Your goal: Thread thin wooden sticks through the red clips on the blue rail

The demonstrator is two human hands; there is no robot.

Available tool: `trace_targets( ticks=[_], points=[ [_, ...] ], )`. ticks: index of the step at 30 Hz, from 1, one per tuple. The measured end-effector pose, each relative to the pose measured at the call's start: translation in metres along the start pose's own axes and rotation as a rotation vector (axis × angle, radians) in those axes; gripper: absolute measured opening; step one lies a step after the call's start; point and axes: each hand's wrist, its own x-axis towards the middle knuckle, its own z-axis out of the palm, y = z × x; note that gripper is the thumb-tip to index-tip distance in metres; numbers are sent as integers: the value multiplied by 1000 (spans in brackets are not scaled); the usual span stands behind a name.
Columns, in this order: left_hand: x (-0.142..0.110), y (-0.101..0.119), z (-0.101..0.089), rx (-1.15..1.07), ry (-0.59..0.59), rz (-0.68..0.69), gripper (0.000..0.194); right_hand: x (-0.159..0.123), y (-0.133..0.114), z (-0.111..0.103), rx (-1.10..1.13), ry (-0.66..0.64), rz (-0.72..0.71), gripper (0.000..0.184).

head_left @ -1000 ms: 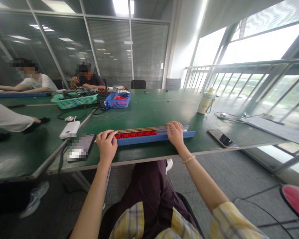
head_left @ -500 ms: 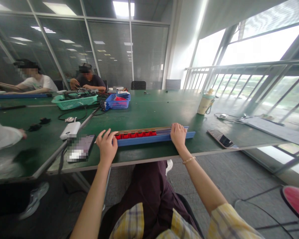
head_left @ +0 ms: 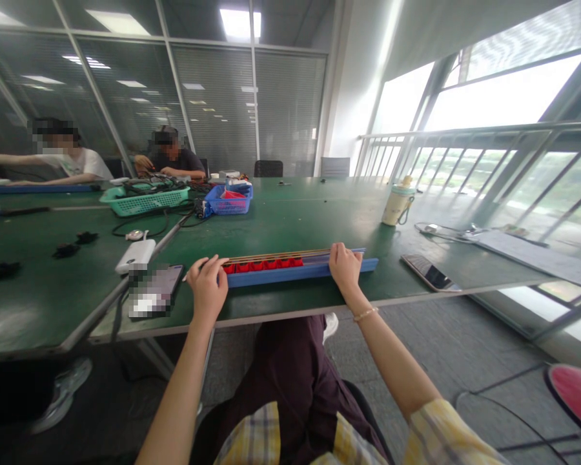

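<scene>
Blue trough (head_left: 275, 276), end hidden — behind left hand (head_left: 209, 289)

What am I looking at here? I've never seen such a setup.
There is no machine here: a person works bare-handed, filmed by a camera on their own head that looks forward and down. The left hand is at the left end of a long blue trough, the right hand on it near the other end; exactly what each grips is hidden. Inside sits a row of red pieces, with thin yellowish strips running lengthwise. On the green table are a phone and a white device to the left, another phone and a bottle to the right, and a green basket and blue basket farther back.
</scene>
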Motion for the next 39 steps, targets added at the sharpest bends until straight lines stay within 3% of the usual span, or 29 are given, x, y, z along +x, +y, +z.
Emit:
trace_targets(
  ticks=[6, 16, 23, 32, 39],
  points=[
    [-1, 0, 0, 11, 10, 11, 31, 0, -6, -5, -94, 5, -67, 41],
    [0, 0, -3, -3, -1, 13, 31, 0, -6, -4, 34, -39, -151, 36],
    [0, 1, -3, 15, -7, -7, 34, 0, -7, -6, 27, -14, -23, 39],
    [-1, -3, -1, 13, -4, 23, 34, 0, -4, -2, 19, 55, 12, 37],
    [0, -4, -1, 5, -15, 15, 34, 0, -4, 1, 123, -22, -91, 34]
  ],
)
